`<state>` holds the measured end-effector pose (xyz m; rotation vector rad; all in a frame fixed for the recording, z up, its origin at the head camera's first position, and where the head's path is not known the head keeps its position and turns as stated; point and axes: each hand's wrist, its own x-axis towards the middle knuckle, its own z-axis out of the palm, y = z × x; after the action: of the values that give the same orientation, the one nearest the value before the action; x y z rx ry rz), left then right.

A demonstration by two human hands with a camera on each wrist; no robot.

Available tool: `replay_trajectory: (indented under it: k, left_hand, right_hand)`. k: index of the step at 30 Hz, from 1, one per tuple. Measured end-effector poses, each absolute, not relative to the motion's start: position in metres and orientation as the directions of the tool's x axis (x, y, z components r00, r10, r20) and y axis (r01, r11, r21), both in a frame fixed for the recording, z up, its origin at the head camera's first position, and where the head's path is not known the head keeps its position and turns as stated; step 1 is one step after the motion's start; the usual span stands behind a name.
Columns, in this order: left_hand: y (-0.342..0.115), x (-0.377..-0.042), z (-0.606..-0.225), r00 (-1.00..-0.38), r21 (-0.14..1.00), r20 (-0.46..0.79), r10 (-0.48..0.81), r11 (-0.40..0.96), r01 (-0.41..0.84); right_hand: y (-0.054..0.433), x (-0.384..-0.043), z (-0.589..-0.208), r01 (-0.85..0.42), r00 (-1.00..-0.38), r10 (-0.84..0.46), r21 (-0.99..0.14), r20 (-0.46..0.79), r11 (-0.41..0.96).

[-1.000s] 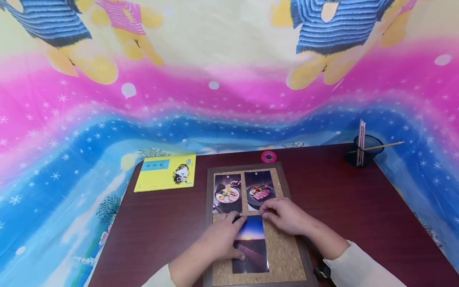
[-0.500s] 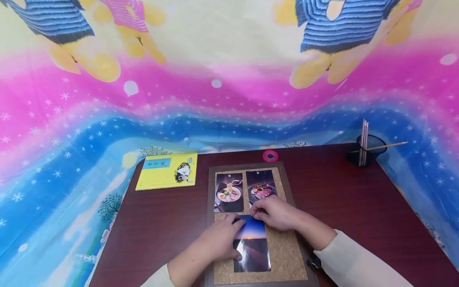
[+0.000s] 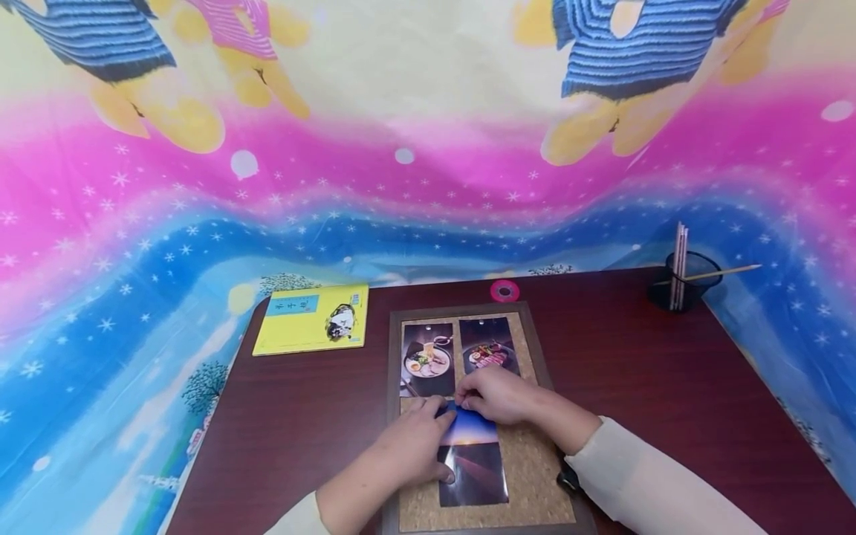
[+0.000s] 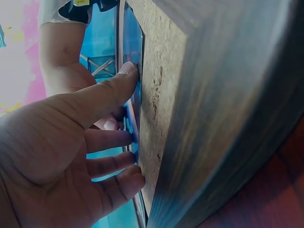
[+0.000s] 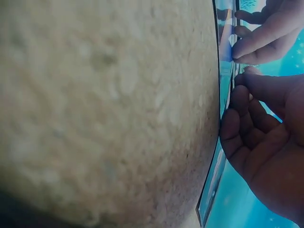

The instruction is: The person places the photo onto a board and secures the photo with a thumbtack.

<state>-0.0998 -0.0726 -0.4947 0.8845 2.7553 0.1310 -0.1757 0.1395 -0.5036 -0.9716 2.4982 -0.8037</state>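
Observation:
A photo (image 3: 473, 464) with a blue sky above dark ground lies on a wood-framed cork board (image 3: 535, 475), below two food photos, a ramen bowl (image 3: 428, 360) and sliced meat (image 3: 490, 345). My left hand (image 3: 413, 438) presses the sky photo's left side, thumb low and fingers near its top corner. In the left wrist view its fingertips (image 4: 126, 183) are spread along the photo. My right hand (image 3: 498, 394) is at the photo's top edge, thumb and forefinger pinched together on what looks like a small pin, mostly hidden. Its other fingers (image 5: 230, 126) are curled.
A yellow booklet (image 3: 314, 319) lies at the back left of the dark red table (image 3: 301, 416). A pink ring-shaped roll (image 3: 504, 290) sits behind the board. At the back right stands a black mesh pen cup (image 3: 689, 286) with pencils. A patterned cloth (image 3: 428, 208) hangs behind.
My right hand has moved left along the sky photo's top edge, from its right corner toward my left fingertips. My left hand stays on the photo.

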Motion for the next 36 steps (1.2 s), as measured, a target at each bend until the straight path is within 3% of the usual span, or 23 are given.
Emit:
replay_trajectory:
  k: [13, 24, 36]
  left_hand:
    - [-0.072, -0.101, -0.492, -0.788, 0.19, -0.219, 0.576, 0.817, 0.544]
    - [-0.071, -0.101, -0.493, -0.787, 0.166, -0.21, 0.58, 0.815, 0.556]
    - [-0.071, -0.101, -0.493, -0.788, 0.171, -0.206, 0.58, 0.814, 0.555]
  right_hand:
    - [0.132, -0.183, -0.501, -0.549, -0.673, -0.726, -0.563, -0.141, 0.618]
    - [0.126, -0.182, -0.497, -0.52, -0.701, -0.686, -0.518, -0.196, 0.68]
    - [0.129, -0.188, -0.499, -0.499, -0.724, -0.667, -0.537, -0.174, 0.681]
